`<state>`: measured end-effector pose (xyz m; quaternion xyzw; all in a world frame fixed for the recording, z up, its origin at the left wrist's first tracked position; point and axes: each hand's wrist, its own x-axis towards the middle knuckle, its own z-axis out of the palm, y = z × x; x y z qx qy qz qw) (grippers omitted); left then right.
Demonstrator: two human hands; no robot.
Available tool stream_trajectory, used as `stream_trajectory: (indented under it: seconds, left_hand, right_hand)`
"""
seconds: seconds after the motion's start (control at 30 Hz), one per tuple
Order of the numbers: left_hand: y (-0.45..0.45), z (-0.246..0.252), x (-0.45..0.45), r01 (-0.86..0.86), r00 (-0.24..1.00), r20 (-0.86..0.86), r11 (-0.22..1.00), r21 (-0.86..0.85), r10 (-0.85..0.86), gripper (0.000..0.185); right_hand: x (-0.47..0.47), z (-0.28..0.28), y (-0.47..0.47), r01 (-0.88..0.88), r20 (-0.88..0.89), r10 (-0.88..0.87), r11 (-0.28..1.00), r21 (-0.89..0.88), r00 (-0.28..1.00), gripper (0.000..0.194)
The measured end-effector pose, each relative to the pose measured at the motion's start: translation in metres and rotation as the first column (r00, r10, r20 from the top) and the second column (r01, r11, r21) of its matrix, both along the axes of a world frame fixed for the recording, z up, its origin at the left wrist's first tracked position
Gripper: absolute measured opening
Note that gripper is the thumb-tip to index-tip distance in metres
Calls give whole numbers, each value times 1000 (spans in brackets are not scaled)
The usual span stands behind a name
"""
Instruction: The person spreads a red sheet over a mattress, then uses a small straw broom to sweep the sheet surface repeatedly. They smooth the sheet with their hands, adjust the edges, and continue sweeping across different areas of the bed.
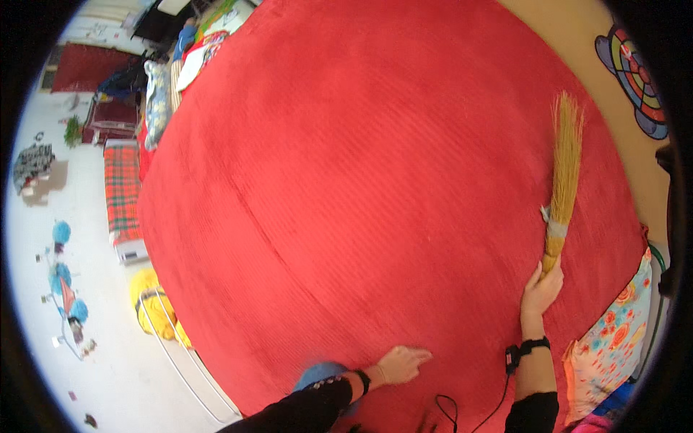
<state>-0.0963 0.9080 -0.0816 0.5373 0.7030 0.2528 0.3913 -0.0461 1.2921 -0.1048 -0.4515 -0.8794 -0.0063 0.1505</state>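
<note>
A ribbed red cover (368,189), plush in look, spreads over the broad surface before me. My right hand (543,289) grips the short handle of a straw hand broom (566,162). The broom's bristles point away from me, over the right part of the cover; I cannot tell whether they touch it. A pale band wraps the broom above the handle. Low in the middle, my left hand (403,363) holds nothing and is over or on the cover, with its index finger extended and the others curled. Part of my denim-clad knee (322,373) shows beside the left forearm.
A floral pillow (612,335) lies at the lower right. To the left are a white metal rail (184,357), a yellow bundle (151,303) and a plaid-covered piece (123,195). A black cable (495,406) hangs by my right wrist. A colourful round mat (636,76) lies at upper right.
</note>
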Motion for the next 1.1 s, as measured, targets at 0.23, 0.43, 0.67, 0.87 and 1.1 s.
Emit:
stream_trajectory:
  seconds: [0.23,0.43,0.67,0.87,1.1]
  left_hand:
    - [-58,50,-242,-797,477,-627,604,-13,616,20]
    - [-40,-29,-319,-764,326,-845,644,27,423,61]
    - [-18,-5,-316,-803,405,-635,588,97,658,52]
    - [-23,-11,-309,-774,417,-460,571,273,784,44]
    - [-65,0,-295,-849,501,149,452,273,852,28]
  right_hand:
    - [6,-1,-5,53,-17,-54,995,-83,998,47]
    - [9,0,0,120,-26,-125,983,-141,992,43]
    - [32,-8,23,1,98,8,996,-89,995,50]
    - [-26,46,4,23,-39,-33,970,-242,999,54]
    - [-190,90,-211,-614,-260,591,539,-577,763,66]
